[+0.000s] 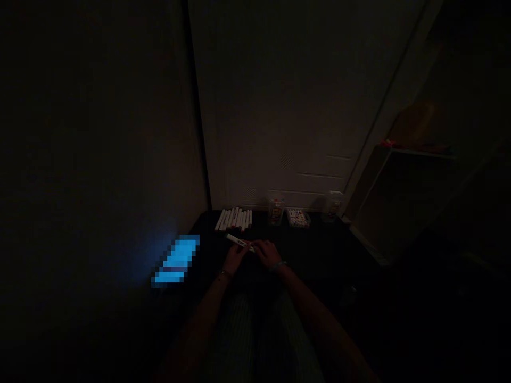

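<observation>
A white marker (235,240) is held between my two hands over the dark table, tilted down to the right. My left hand (235,256) closes on its middle from below. At its right end are the closed fingers of my right hand (266,252), which hide that end. Just beyond my hands, several white markers (235,219) lie side by side in a row. The scene is very dark, so finer detail on the marker cannot be made out.
Against the wall stand a clear plastic container (276,211), a flat case with a patterned face (297,217) and another clear container (334,206). A glowing, blurred-out screen (178,260) is at the left. A shelf unit (369,186) rises on the right.
</observation>
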A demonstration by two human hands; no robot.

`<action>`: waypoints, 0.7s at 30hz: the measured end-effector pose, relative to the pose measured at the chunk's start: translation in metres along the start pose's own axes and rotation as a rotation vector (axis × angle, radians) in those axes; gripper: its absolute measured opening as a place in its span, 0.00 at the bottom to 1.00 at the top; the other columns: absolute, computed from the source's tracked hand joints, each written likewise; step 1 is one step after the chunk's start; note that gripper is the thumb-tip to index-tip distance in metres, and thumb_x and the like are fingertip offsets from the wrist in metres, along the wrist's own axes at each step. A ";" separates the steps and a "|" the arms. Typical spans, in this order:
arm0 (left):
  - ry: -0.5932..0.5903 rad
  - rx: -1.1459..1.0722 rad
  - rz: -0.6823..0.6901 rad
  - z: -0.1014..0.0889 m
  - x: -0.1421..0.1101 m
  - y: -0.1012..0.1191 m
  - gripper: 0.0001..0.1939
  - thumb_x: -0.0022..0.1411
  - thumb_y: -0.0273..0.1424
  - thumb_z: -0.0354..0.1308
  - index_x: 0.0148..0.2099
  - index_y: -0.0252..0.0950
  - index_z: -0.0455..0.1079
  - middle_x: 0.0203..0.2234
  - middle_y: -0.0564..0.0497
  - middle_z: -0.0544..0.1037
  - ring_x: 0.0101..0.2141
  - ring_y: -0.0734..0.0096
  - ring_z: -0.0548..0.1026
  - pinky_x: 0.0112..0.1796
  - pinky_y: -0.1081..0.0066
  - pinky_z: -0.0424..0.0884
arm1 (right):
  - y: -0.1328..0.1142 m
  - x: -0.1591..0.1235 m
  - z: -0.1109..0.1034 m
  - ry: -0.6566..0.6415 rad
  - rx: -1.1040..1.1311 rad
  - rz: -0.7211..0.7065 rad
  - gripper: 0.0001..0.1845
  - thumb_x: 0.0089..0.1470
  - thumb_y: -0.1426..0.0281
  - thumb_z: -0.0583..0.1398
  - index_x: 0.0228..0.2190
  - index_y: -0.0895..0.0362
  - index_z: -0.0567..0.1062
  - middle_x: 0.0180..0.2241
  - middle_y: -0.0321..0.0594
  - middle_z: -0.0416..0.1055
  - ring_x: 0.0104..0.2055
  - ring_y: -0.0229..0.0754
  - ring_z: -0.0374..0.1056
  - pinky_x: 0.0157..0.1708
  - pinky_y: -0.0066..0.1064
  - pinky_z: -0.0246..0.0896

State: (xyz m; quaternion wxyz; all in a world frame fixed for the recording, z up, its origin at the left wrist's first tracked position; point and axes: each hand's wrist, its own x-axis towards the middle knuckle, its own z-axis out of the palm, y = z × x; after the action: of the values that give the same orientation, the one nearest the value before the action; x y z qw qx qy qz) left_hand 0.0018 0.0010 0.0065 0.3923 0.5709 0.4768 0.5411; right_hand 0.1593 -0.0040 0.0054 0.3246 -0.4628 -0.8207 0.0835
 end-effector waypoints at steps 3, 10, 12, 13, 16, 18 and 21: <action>-0.004 -0.001 -0.010 -0.002 -0.001 0.004 0.23 0.47 0.46 0.53 0.38 0.32 0.70 0.33 0.48 0.75 0.37 0.67 0.71 0.41 0.69 0.63 | -0.001 0.001 -0.002 0.014 0.040 -0.022 0.15 0.56 0.64 0.49 0.45 0.51 0.64 0.40 0.37 0.67 0.42 0.39 0.58 0.43 0.32 0.52; 0.048 0.049 -0.018 0.000 -0.006 0.011 0.23 0.50 0.46 0.50 0.37 0.31 0.69 0.32 0.46 0.75 0.36 0.66 0.71 0.39 0.69 0.64 | -0.028 0.003 -0.027 0.294 0.126 -0.039 0.15 0.57 0.67 0.47 0.44 0.54 0.65 0.42 0.40 0.64 0.45 0.39 0.58 0.46 0.35 0.52; 0.027 0.064 0.010 0.003 -0.007 0.012 0.22 0.49 0.45 0.52 0.38 0.32 0.68 0.34 0.45 0.75 0.38 0.64 0.71 0.40 0.68 0.64 | -0.044 0.008 -0.038 0.334 0.102 -0.061 0.17 0.56 0.65 0.48 0.47 0.54 0.63 0.44 0.41 0.63 0.47 0.40 0.57 0.46 0.34 0.52; 0.017 0.070 0.027 0.004 -0.008 0.013 0.21 0.48 0.44 0.53 0.38 0.32 0.68 0.35 0.45 0.75 0.39 0.63 0.71 0.41 0.67 0.64 | -0.053 0.012 -0.044 0.331 0.068 -0.075 0.18 0.55 0.63 0.50 0.47 0.53 0.62 0.45 0.41 0.62 0.47 0.41 0.57 0.46 0.34 0.52; 0.024 0.077 0.077 0.005 -0.009 0.014 0.19 0.47 0.40 0.55 0.39 0.33 0.68 0.36 0.45 0.74 0.41 0.60 0.70 0.43 0.64 0.64 | -0.075 0.027 -0.060 0.227 -0.098 -0.140 0.22 0.53 0.58 0.51 0.49 0.51 0.60 0.45 0.41 0.63 0.47 0.43 0.57 0.45 0.34 0.53; 0.029 0.093 0.091 0.005 -0.009 0.015 0.16 0.46 0.38 0.55 0.37 0.34 0.68 0.35 0.45 0.74 0.40 0.59 0.71 0.42 0.62 0.64 | -0.085 0.037 -0.069 0.110 -0.214 -0.220 0.21 0.53 0.57 0.51 0.48 0.48 0.62 0.42 0.39 0.66 0.45 0.43 0.59 0.42 0.34 0.54; 0.072 0.131 0.095 0.004 -0.009 0.012 0.13 0.46 0.37 0.55 0.34 0.35 0.68 0.31 0.46 0.75 0.38 0.57 0.72 0.41 0.59 0.65 | -0.092 0.047 -0.078 -0.026 -0.343 -0.354 0.19 0.53 0.56 0.50 0.45 0.47 0.64 0.40 0.38 0.67 0.43 0.43 0.59 0.39 0.33 0.55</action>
State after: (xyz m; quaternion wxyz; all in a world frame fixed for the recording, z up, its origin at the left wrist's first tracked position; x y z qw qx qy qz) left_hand 0.0076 -0.0106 0.0149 0.3106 0.5976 0.4973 0.5469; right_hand 0.1251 -0.0302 0.1274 0.2400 -0.3588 -0.8954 -0.1094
